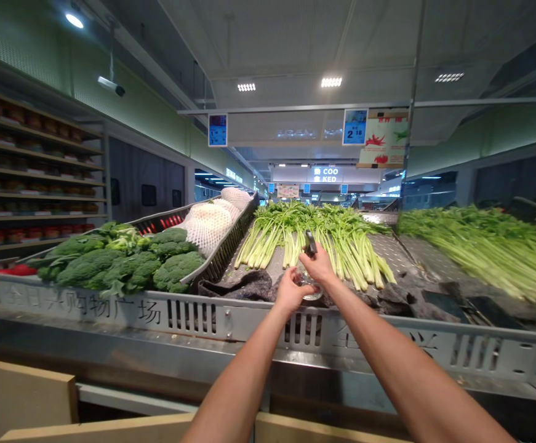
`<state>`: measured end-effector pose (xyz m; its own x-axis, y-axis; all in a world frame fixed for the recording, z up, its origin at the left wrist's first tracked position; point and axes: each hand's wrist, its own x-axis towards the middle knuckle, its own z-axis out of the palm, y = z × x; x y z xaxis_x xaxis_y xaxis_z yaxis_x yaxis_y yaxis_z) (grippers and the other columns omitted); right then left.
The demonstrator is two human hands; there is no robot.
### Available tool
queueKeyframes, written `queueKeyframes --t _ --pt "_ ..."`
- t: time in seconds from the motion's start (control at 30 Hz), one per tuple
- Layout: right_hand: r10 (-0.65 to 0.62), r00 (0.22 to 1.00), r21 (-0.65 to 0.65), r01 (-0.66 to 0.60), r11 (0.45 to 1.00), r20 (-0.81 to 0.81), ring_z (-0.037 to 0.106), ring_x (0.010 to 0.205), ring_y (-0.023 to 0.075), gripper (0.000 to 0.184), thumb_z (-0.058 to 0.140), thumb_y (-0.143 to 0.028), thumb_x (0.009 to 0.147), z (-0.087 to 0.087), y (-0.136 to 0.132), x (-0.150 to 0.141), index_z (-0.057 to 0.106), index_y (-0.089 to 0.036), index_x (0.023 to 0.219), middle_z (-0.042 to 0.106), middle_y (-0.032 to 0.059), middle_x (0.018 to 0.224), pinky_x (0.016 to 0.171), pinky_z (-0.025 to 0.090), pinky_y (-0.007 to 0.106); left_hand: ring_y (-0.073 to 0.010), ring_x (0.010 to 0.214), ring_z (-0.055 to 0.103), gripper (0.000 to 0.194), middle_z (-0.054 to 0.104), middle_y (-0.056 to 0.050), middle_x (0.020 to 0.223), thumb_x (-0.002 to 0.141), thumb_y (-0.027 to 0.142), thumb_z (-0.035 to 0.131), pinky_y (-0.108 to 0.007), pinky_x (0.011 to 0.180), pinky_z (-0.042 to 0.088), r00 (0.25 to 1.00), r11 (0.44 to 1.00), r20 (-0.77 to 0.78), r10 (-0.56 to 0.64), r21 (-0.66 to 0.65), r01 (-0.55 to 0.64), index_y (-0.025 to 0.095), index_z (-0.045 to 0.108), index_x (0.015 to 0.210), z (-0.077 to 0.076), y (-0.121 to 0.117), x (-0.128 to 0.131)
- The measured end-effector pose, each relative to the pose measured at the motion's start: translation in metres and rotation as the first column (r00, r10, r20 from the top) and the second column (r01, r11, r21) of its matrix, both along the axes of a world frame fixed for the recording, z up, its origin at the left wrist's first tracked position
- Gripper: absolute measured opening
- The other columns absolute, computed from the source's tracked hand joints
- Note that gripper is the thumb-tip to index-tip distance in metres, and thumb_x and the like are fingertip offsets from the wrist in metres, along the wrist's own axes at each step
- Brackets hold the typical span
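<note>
The right grip (pixel 318 264) is closed around a small dark object (pixel 311 242), whose upper end sticks up past the fingers; I can't make out what it is. Just below and to its left, the left grip (pixel 290 292) holds a clear round thing (pixel 314 291), thumb and fingers bent about its left side. The right hand sits higher and a little farther in, its knuckles upward, the two nearly meeting.

Both arms reach out bare. The left forearm (pixel 244 369) slants up to the right, the right forearm (pixel 388 344) up to the left, and they cross above the slotted grey front guard (pixel 249 319) of the display stand (pixel 270 258). So the clear round thing hangs just inside that front edge, over dark cloth (pixel 240 286) bunched along it.

Beyond the hands lies celery (pixel 316 227), stalks toward the front edge, leaves toward the back. Left of it runs a black slotted divider (pixel 228 246), and past that, by the front left corner, broccoli (pixel 111 264) is heaped before pale produce in white netting (pixel 210 223). Along the right side, a mirror (pixel 475 129) repeats the celery.
</note>
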<state>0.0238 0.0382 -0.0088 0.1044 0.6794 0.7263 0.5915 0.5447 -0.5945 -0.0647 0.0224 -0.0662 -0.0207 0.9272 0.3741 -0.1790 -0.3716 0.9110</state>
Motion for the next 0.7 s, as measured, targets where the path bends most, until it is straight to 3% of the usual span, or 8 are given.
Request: queueKeyframes --t 0.17,0.33,0.53,0.7 --pt "0.039 0.999 0.048 -0.039 0.998 0.009 0.044 0.051 0.0101 0.027 0.044 -0.031 0.062 0.006 -0.005 -0.005 0.049 -0.018 0.084 0.05 -0.0029 0.062 0.05 0.034 0.022 -0.0191 0.103 0.046 0.07 0.052 -0.011 0.106 0.038 0.011 0.074 -0.03 0.089 0.032 0.999 0.997 0.013 0.046 0.056 -0.046 0.013 0.042 0.1 0.003 -0.003 0.001" --pt "0.074 0.985 0.093 -0.089 0.992 0.154 0.044 0.054 0.0102 0.028 0.044 -0.029 0.062 0.015 -0.012 -0.014 0.049 -0.019 0.087 0.051 -0.0025 0.065 0.052 0.034 0.022 -0.0171 0.091 0.053 0.061 0.055 -0.007 0.1 0.044 0.017 0.072 -0.029 0.082 0.037 0.994 0.981 0.008 0.107 0.159 -0.107 0.015 0.043 0.098 0.003 -0.009 -0.001" --pt "0.061 0.978 0.042 -0.071 0.997 0.199 0.045 0.053 0.01 0.017 0.044 -0.028 0.062 0.015 -0.013 -0.012 0.049 -0.019 0.077 0.052 -0.0028 0.062 0.052 0.034 0.021 -0.0179 0.08 0.053 0.058 0.057 -0.004 0.088 0.043 0.029 0.073 -0.029 0.073 0.038 0.946 0.956 -0.184 0.266 0.177 -0.234 0.017 0.049 0.095 0.002 -0.018 -0.002" --pt "0.035 0.986 0.041 -0.043 0.998 0.161 0.046 0.055 0.0108 0.019 0.044 -0.029 0.062 0.012 -0.013 -0.008 0.049 -0.02 0.078 0.053 -0.0024 0.064 0.053 0.035 0.022 -0.0184 0.079 0.053 0.06 0.058 -0.005 0.088 0.042 0.029 0.073 -0.029 0.072 0.038 0.948 0.962 -0.2 0.248 0.165 -0.216 0.017 0.05 0.096 0.001 -0.017 -0.002"
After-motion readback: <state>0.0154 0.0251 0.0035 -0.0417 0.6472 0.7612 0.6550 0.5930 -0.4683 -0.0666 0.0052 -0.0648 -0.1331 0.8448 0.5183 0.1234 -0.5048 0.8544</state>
